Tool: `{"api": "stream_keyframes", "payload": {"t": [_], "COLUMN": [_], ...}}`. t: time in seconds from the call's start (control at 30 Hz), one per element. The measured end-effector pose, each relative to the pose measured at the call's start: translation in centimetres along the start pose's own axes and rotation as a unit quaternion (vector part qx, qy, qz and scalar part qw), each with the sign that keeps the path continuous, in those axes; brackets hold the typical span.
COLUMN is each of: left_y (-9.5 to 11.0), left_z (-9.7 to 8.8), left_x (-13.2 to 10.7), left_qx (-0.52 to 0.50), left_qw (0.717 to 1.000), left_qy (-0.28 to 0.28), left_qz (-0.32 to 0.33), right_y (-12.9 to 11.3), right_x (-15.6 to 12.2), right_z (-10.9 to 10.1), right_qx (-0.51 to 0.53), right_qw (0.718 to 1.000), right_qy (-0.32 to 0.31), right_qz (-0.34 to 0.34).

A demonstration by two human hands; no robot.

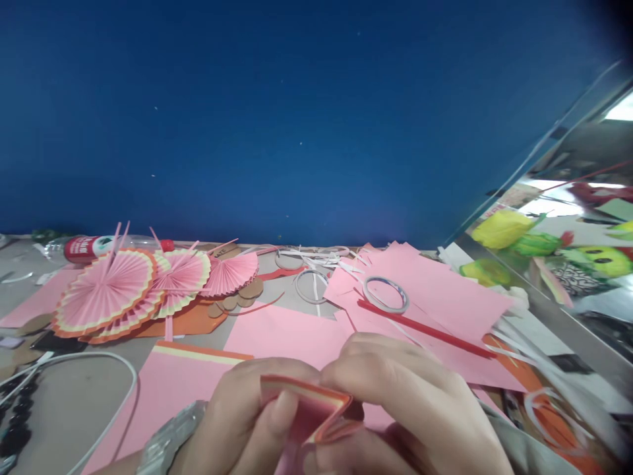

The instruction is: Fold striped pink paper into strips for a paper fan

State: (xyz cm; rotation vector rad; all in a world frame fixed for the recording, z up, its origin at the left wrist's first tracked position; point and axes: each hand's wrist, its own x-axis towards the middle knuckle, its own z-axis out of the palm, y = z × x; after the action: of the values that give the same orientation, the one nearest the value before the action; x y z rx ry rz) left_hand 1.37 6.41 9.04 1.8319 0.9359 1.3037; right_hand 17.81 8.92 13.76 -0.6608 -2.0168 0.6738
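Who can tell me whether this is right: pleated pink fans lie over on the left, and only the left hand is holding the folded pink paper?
Not quite: the head view shows the left hand and the right hand both holding the folded pink paper. The pleated pink fans do lie over on the left.

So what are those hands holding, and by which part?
A partly pleated pink paper: the left hand pinches its left end, the right hand the folds at right.
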Motion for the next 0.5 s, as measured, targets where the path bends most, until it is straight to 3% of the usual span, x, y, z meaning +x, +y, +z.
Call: {"api": "stream_keyframes", "payload": {"t": [0.1,0.27,0.5], "left_y": [0.27,0.21,0.07], "left_z": [0.03,0.0,-0.19], "left_x": [0.82,1.22,1.15], "left_qx": [0.019,0.051,0.048], "left_qw": [0.999,0.998,0.998], "left_qy": [-0.036,-0.01,-0.017], "left_qz": [0.021,0.034,0.045], "right_y": [0.2,-0.2,0.24], "right_x": [0.09,-0.05,-0.14], "right_z": [-0.03,-0.17,-0.02], "right_qx": [-0.028,-0.042,-0.035], "right_qw": [1.0,0.999,0.999], "right_qy": [-0.015,-0.021,-0.024], "right_qz": [0.0,-0.013,-0.014]}}
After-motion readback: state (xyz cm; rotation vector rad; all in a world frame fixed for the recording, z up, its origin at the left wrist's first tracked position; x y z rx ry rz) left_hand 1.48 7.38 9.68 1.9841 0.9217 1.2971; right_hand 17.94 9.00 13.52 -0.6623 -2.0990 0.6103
